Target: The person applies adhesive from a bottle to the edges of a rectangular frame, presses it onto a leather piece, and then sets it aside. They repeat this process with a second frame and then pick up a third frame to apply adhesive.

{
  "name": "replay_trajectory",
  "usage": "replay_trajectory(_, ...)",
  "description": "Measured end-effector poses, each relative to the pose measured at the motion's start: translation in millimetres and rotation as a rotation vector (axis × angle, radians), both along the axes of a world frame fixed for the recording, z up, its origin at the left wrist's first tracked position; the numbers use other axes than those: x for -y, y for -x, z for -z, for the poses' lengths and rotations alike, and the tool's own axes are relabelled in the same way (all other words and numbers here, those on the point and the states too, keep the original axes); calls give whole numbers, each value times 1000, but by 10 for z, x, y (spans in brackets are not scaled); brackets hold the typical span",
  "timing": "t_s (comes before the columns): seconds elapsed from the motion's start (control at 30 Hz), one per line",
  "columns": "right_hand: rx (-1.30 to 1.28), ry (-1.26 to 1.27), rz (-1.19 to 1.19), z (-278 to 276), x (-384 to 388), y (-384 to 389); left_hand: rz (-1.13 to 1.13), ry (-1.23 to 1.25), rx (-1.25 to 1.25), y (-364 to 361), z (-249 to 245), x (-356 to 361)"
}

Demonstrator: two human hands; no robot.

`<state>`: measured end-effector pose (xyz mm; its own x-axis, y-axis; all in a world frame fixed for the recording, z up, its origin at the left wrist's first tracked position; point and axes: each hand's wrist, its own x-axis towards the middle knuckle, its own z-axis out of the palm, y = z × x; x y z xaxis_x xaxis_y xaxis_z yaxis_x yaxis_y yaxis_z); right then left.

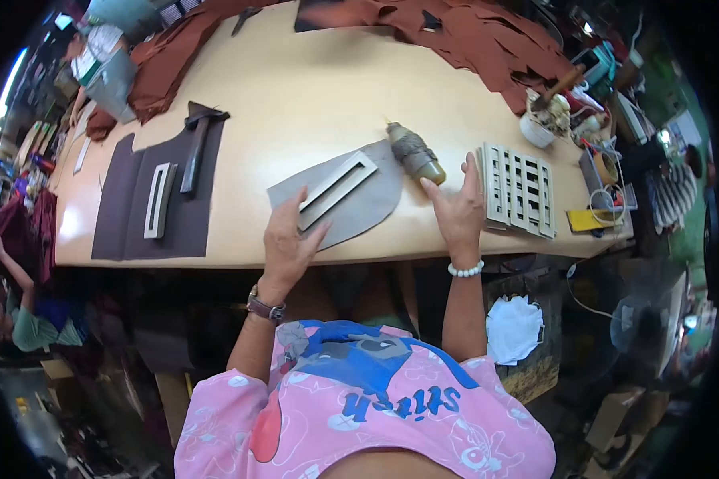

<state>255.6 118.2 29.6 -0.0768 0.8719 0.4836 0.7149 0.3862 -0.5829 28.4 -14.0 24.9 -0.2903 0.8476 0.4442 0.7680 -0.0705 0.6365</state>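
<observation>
A cream-coloured slotted frame (345, 177) lies slantwise on a grey, round-ended sheet (385, 194) that looks like leather. My left hand (289, 243) has its near end between thumb and fingers, which hide that end. Just right of the sheet my right hand (458, 214) is open, thumb and fingers spread, with nothing in it. Near that thumb lies a tape-wrapped bottle (412, 152) of amber liquid, its thin tip pointing away from me. Beside my right fingers stands a stack of slotted cream frames (521, 191).
At left, a dark sheet (126, 209) carries another slotted frame (160, 201) and a hammer (195, 152). Reddish-brown material (471, 40) covers the table's far edge. A white tub (539, 130) and a basket (607, 176) stand at right. Other people are at the left.
</observation>
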Motion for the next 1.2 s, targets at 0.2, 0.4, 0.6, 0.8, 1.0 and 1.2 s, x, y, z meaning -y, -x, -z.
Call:
replay_trajectory(0.2,-133,99,-51,252,-119,212,-111,40,68,235,229,141)
replay_trajectory(0.4,-1079,213,-180,341,-123,204,-128,-68,-19,264,379,134)
replay_trajectory(0.6,-1787,629,-143,-2,-45,215,-136,-79,6,253,337,153)
replay_trajectory(0.8,-1359,435,-262,97,11,289,-117,-69,47,278,356,180)
replay_trajectory(1.0,-1171,231,-217,140,-47,444,-115,-63,56,284,351,177)
replay_trajectory(1.2,-1083,153,-221,230,-96,469,-120,-70,50,280,363,171)
